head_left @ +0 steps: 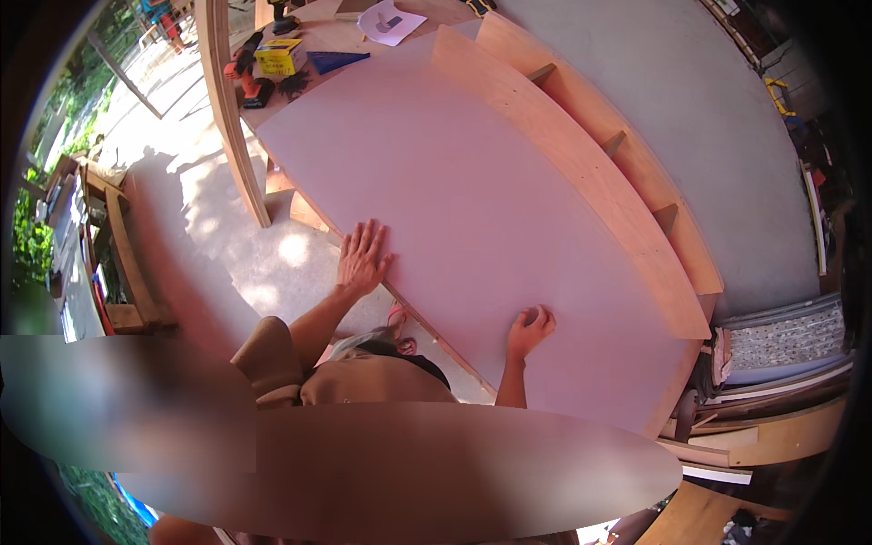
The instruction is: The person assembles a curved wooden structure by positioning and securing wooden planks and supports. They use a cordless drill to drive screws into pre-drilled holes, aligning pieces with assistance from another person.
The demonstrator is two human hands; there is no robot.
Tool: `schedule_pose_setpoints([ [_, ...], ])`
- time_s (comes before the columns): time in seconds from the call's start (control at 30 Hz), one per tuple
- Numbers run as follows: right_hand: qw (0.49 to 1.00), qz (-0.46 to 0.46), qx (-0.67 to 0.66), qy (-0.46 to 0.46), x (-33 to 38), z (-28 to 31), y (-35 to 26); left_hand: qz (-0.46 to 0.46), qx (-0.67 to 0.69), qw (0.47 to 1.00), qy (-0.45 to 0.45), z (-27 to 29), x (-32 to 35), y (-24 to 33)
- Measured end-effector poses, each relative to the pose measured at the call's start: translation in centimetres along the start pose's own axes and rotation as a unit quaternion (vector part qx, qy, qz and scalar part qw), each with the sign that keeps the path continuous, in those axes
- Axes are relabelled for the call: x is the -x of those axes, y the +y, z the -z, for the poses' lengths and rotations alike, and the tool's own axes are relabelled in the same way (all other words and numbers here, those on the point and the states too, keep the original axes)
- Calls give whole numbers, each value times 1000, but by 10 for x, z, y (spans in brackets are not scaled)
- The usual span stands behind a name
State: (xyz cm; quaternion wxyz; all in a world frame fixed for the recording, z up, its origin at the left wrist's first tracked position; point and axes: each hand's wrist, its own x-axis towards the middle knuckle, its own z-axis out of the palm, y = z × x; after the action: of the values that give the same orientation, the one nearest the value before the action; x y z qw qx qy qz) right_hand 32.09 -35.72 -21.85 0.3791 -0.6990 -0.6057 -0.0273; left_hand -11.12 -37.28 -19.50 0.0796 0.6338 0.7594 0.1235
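A large flat panel with a smooth pale, pinkish face stretches in front of me. My left hand lies flat near the panel's near-left edge, fingers stretched out. Farther right, my right hand rests on or just over the same face with its fingers curled in. Whatever it may hold is hidden. Along the panel's far side runs a long wooden frame, two boards joined by several short crosspieces.
At the far left are a red-and-black cordless drill, a yellow box, a blue wedge-shaped object and a paper sheet. A wooden post rises beside them. Stacked boards lie at right. Blur covers the lower left.
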Motion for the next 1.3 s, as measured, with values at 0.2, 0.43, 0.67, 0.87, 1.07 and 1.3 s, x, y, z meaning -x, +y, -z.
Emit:
schedule_pose_setpoints([
  [0.2, 997, 46, 28, -58, 79, 50, -13, 445, 165, 874, -103, -13, 60, -157],
  [0.43, 963, -237, 121, 44, 141, 137, 26, 471, 95, 852, -209, -91, 240, -257],
  [0.67, 911, -359, 133, 154, 151, 167, 17, 501, 326, 704, -383, -123, 216, -217],
  [0.87, 950, -282, 21, 130, 103, 73, -81, 438, 462, 696, -332, -87, 90, -277],
  [1.07, 962, -262, -80, 5, 53, -41, -212, 399, 515, 721, -236, -24, -11, -390],
  [1.3, 990, -126, -27, -50, 67, -126, -266, 429, 500, 724, -204, 6, -18, -483],
])
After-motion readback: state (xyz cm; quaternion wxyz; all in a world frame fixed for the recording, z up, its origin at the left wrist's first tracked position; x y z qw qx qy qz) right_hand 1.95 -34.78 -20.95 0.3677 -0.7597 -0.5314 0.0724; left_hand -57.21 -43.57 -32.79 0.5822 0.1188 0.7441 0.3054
